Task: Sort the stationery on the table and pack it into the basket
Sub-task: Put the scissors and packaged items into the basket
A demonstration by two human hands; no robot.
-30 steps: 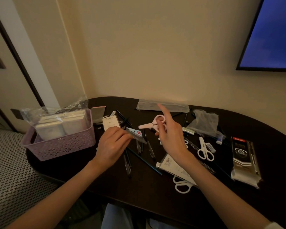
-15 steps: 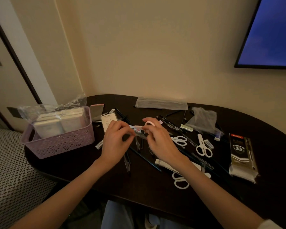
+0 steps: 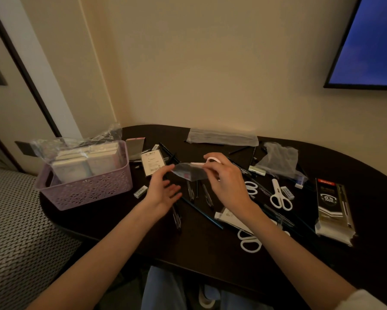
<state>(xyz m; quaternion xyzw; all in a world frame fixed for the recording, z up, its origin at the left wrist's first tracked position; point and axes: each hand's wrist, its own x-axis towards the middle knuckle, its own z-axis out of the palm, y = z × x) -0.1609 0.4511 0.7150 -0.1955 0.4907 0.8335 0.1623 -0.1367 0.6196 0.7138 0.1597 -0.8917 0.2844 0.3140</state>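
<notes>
Right hand (image 3: 227,182) pinches a clear plastic sleeve (image 3: 189,171) with pink-handled scissors (image 3: 207,162) above the dark table (image 3: 210,249) — long axis level, left-right, loops under the fingers. Left hand (image 3: 163,191) open, fingertips at the sleeve's left end. Lilac basket (image 3: 85,189) stands left.

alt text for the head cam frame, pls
Over a dark table strewn with pens and white scissors, the right hand holds pink scissors and a small clear plastic sleeve; the open left hand touches the sleeve's end. A lilac basket already holding packets sits at left.
</notes>
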